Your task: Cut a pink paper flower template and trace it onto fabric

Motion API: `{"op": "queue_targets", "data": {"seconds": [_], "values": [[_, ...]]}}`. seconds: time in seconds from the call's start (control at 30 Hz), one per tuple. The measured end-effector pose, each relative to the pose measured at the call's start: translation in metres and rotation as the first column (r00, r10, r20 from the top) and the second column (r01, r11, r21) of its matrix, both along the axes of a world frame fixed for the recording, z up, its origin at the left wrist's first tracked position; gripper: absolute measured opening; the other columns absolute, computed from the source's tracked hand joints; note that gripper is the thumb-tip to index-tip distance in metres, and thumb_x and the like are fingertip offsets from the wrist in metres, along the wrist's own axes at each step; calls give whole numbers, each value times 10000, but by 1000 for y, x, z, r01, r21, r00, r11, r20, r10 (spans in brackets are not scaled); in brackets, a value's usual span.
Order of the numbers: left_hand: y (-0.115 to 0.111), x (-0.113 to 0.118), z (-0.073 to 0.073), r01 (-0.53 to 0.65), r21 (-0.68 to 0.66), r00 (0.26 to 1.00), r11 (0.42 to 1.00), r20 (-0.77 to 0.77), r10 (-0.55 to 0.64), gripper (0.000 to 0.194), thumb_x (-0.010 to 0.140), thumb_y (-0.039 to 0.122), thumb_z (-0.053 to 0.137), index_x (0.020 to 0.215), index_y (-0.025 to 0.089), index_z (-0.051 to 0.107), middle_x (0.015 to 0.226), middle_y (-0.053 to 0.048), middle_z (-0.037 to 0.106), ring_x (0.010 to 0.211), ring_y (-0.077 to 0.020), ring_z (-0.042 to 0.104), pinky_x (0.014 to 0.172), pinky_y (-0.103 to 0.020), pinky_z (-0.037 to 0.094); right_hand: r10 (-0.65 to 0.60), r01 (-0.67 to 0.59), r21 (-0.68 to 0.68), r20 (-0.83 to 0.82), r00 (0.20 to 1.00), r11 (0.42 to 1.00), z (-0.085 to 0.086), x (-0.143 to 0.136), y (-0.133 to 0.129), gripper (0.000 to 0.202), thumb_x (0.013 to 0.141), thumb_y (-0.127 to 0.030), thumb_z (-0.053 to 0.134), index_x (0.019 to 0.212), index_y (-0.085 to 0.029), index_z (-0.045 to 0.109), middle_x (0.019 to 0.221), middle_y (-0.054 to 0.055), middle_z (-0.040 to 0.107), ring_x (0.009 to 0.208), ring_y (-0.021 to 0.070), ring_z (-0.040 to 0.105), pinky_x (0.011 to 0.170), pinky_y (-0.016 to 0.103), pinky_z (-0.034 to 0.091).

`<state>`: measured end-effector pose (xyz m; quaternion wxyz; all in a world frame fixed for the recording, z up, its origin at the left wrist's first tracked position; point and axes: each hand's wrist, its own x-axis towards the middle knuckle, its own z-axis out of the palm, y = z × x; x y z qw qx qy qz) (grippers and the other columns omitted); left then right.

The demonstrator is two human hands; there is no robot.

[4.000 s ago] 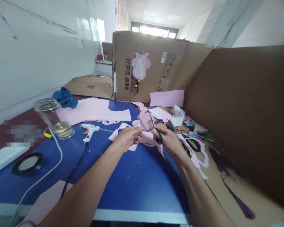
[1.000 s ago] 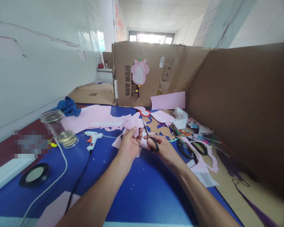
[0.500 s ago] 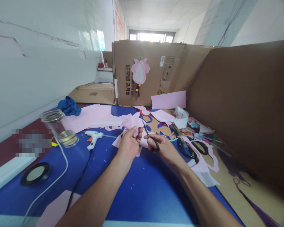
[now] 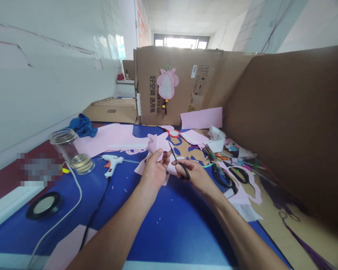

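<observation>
Between the thumb and fingers of my left hand (image 4: 156, 168) is a pink paper cutout (image 4: 158, 143) with a wavy edge, held above the blue tabletop (image 4: 157, 232). My right hand (image 4: 190, 171) grips a pair of black-handled scissors (image 4: 178, 160), its fingers at the handle loops. The scissor blades point up and away, close beside the right edge of the cutout. Whether they touch the paper I cannot tell. Under and behind my hands lie more pink paper pieces (image 4: 172, 168), partly covered by my fingers.
A white glue gun (image 4: 112, 165) with a black cord lies left of my hands, near a glass jar (image 4: 70, 153) and black tape roll (image 4: 43, 205). Larger black-handled scissors (image 4: 224, 178) and paper scraps sit at right. Cardboard (image 4: 180, 86) stands behind, bearing a pink paper decoration (image 4: 168, 84).
The view has shifted very slightly. The top of the pink cutout has turned a little; both hands keep nearly the same place and hold.
</observation>
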<state>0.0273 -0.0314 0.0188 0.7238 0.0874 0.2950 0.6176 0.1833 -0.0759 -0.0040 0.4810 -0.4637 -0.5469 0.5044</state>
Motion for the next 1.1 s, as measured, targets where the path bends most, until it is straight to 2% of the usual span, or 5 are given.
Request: {"op": "queue_targets", "data": {"seconds": [0.13, 0.3, 0.67, 0.97, 1.1], "values": [[-2, 3, -3, -5, 5, 1000, 1000, -8, 5, 161, 901, 37, 792, 914, 155, 682, 811, -50, 752, 672, -131, 718, 638, -215, 563, 5, -5, 15, 23, 1000, 1000, 2, -3, -1, 619, 754, -795, 871, 874, -192, 805, 673, -3, 637, 627, 143, 472, 608, 301, 334], [-1, 4, -7, -26, -6, 999, 1000, -43, 25, 148, 912, 36, 779, 891, 145, 682, 768, -51, 739, 613, -110, 664, 613, -205, 533, -2, 2, -9, 50, 999, 1000, 2, -6, -3, 678, 739, -798, 874, 1021, -182, 839, 675, -8, 649, 629, 142, 472, 620, 300, 340], [2, 4, -6, -70, -14, 995, 997, -76, 69, 237, 791, 2, 830, 892, 154, 679, 747, -28, 736, 609, -117, 677, 583, -204, 511, 20, -18, -67, 32, 999, 998, -3, -5, -2, 719, 706, -809, 900, 1076, -197, 820, 717, -4, 670, 675, 153, 492, 637, 295, 353], [1, 5, -5, -85, -28, 994, 996, -78, 83, 262, 829, -34, 800, 915, 160, 647, 767, -33, 741, 605, -118, 682, 571, -203, 514, 31, -29, -57, 35, 999, 998, -4, -4, -2, 706, 732, -793, 900, 1094, -193, 817, 725, 1, 672, 691, 161, 509, 652, 305, 344], [1, 5, -5, -87, -30, 993, 996, -81, 84, 286, 850, -37, 787, 933, 177, 616, 784, -30, 747, 611, -118, 685, 571, -201, 508, 33, -32, -53, 21, 999, 998, -6, -3, -1, 648, 743, -736, 923, 1080, -191, 824, 713, -5, 665, 691, 160, 518, 651, 303, 342]]}}
